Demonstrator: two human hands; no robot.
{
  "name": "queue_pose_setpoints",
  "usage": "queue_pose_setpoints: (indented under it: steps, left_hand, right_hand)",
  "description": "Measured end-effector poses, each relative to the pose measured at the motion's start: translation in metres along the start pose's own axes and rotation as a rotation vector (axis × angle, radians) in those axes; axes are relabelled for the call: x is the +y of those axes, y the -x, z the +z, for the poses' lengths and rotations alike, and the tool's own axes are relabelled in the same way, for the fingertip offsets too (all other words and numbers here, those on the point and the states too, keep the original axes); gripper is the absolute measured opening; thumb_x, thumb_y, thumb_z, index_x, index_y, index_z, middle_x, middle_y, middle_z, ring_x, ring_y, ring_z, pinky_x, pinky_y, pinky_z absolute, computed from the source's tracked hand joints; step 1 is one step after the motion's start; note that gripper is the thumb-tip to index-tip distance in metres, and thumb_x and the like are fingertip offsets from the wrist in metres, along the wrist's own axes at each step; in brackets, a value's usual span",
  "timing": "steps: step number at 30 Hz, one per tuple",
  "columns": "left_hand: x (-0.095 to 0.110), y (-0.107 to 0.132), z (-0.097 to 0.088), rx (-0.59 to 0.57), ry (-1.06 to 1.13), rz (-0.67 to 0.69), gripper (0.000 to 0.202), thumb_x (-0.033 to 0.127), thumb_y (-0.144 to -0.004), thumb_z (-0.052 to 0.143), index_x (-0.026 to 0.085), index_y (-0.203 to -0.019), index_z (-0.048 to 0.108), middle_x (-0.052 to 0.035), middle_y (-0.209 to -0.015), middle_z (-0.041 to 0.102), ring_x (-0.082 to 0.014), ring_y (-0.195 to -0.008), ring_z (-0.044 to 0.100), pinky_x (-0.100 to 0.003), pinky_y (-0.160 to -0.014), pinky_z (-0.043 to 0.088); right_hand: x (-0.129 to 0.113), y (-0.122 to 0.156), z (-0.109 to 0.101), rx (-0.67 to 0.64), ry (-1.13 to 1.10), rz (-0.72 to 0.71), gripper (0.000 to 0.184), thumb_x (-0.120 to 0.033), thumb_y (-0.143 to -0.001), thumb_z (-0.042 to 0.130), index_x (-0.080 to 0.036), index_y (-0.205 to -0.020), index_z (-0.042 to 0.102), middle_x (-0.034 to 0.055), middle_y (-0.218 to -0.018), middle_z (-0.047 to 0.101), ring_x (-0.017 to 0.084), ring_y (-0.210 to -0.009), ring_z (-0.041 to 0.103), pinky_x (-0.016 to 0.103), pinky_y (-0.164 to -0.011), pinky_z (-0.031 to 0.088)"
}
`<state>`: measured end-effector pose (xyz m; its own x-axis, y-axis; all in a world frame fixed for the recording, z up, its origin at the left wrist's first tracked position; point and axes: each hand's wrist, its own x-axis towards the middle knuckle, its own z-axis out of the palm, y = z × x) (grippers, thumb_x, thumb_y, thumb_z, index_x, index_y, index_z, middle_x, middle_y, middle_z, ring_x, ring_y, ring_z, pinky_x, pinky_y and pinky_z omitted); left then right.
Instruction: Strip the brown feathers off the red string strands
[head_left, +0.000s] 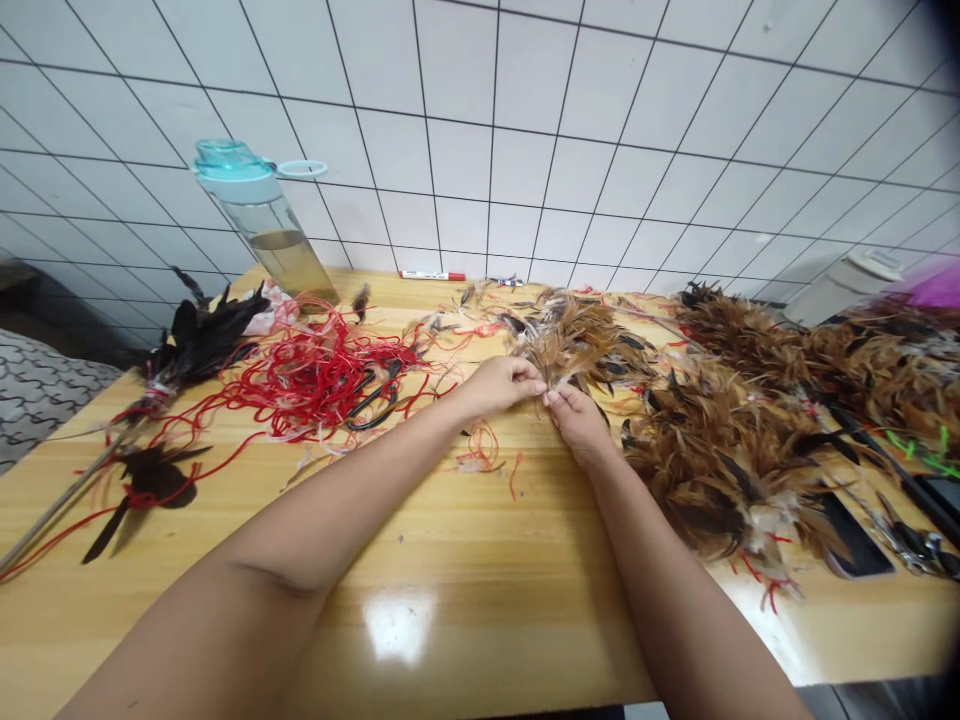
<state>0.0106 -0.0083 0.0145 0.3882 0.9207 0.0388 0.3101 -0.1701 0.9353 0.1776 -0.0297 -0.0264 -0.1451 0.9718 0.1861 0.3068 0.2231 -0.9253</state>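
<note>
My left hand [501, 384] and my right hand [577, 417] meet above the middle of the wooden table [420, 560]. Both are closed in a pinch on the base of a small bunch of brown feathers [571, 343] that fans out away from me. A large heap of brown feather bundles [720, 440] lies right of my right hand. A tangle of red string [315, 375] lies left of my left hand, with black scissors [373, 402] partly buried in it.
A clear water bottle with a teal lid [266, 225] stands at the back left by the tiled wall. Black feathers on a stick [187, 350] lie far left. A red-capped marker [431, 275] rests against the wall. A dark phone [855, 545] and tools [911, 540] lie far right.
</note>
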Motion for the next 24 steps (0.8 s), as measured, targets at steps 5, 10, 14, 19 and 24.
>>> queue_pose_setpoints:
  steps: [5, 10, 14, 19, 24]
  left_hand:
    - [-0.002, 0.002, 0.014, 0.079, 0.060, -0.028, 0.020, 0.032, -0.072, 0.062, 0.013, -0.065, 0.059, 0.0036, -0.056, 0.054, -0.0082, -0.055, 0.045, -0.020, -0.054, 0.034]
    - [-0.007, 0.000, 0.016, 0.061, 0.056, 0.009, 0.018, 0.031, -0.070, 0.063, 0.014, -0.067, 0.059, 0.0019, -0.060, 0.059, -0.0101, -0.058, 0.051, -0.021, -0.056, 0.038]
    - [-0.007, 0.001, 0.020, 0.104, -0.048, 0.042, 0.020, 0.033, -0.073, 0.061, 0.015, -0.065, 0.058, 0.0013, -0.061, 0.060, -0.0115, -0.059, 0.053, -0.022, -0.058, 0.040]
    - [-0.009, 0.003, 0.024, 0.170, -0.129, 0.046, 0.025, 0.039, -0.076, 0.057, 0.016, -0.067, 0.056, 0.0014, -0.061, 0.057, -0.0120, -0.059, 0.051, -0.023, -0.060, 0.039]
    - [-0.013, 0.003, 0.021, 0.184, -0.133, 0.051, 0.025, 0.040, -0.075, 0.057, 0.016, -0.067, 0.055, 0.0016, -0.061, 0.056, -0.0119, -0.060, 0.049, -0.021, -0.056, 0.037]
  right_hand:
    - [0.004, -0.002, 0.004, 0.008, 0.228, -0.071, 0.019, -0.031, -0.080, 0.045, -0.022, -0.066, 0.053, 0.0031, -0.070, 0.059, 0.019, -0.071, 0.052, 0.033, -0.074, 0.044]
    - [0.002, 0.000, 0.009, 0.055, 0.474, -0.087, 0.019, -0.020, -0.081, 0.045, -0.021, -0.074, 0.062, 0.0089, -0.083, 0.065, 0.024, -0.084, 0.056, 0.038, -0.083, 0.044]
    - [-0.003, 0.006, 0.016, 0.080, 0.612, 0.008, 0.023, -0.018, -0.084, 0.043, -0.019, -0.087, 0.066, 0.0143, -0.095, 0.067, 0.027, -0.090, 0.058, 0.038, -0.084, 0.044]
    - [-0.007, 0.011, 0.021, 0.117, 0.595, 0.001, 0.026, -0.017, -0.087, 0.041, -0.018, -0.095, 0.066, 0.0127, -0.101, 0.067, 0.025, -0.098, 0.059, 0.036, -0.089, 0.043]
    - [-0.006, 0.012, 0.017, 0.110, 0.445, -0.029, 0.022, -0.021, -0.086, 0.047, -0.019, -0.096, 0.067, 0.0093, -0.098, 0.068, 0.022, -0.095, 0.059, 0.035, -0.088, 0.045]
